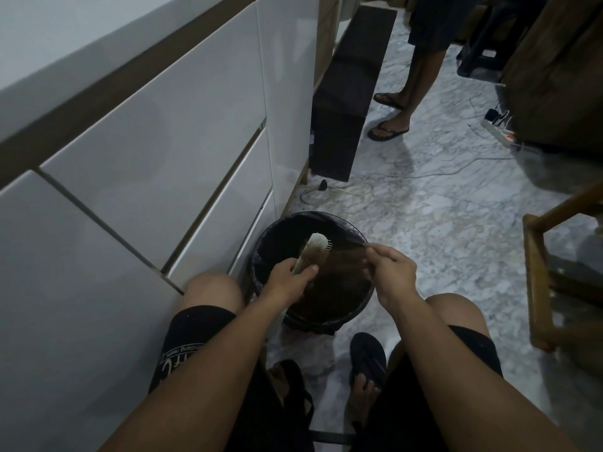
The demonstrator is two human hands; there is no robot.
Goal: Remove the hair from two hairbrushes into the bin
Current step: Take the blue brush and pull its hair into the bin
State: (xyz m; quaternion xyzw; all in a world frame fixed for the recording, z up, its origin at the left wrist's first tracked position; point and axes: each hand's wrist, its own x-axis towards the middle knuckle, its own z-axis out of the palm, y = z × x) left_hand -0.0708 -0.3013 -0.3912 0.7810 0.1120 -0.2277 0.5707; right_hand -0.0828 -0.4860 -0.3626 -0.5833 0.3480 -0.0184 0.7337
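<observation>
1. Hairbrush (314,252): pale, w/ light bristles sticking out on the right side near the tip. It's held tilted over the open mouth of the bin (355,234), head up and away from the person, prob. so whatever comes off drops straight in.
2. Hair (347,252): thin brownish sheet of strands stretched from the bristles across to the right hand, taut, directly above the bin opening. Looks only part-way off the brush, as one end is at the bristles.
3. Left hand (288,280): fingers wrapped closed round the brush's lower end/handle, thumb across it. Steadies the brush against the pull.
4. Right hand (391,267): fingers pinched narrow on the hair's far end, just right of the brush head, pulling sideways.
5. Bin: black, round, dark liner, on the marble floor (440,223) btwn the person's knees, right beside the white cabinet (146,151). Close enough to work seated.
6. Second brush: not visible here.
</observation>
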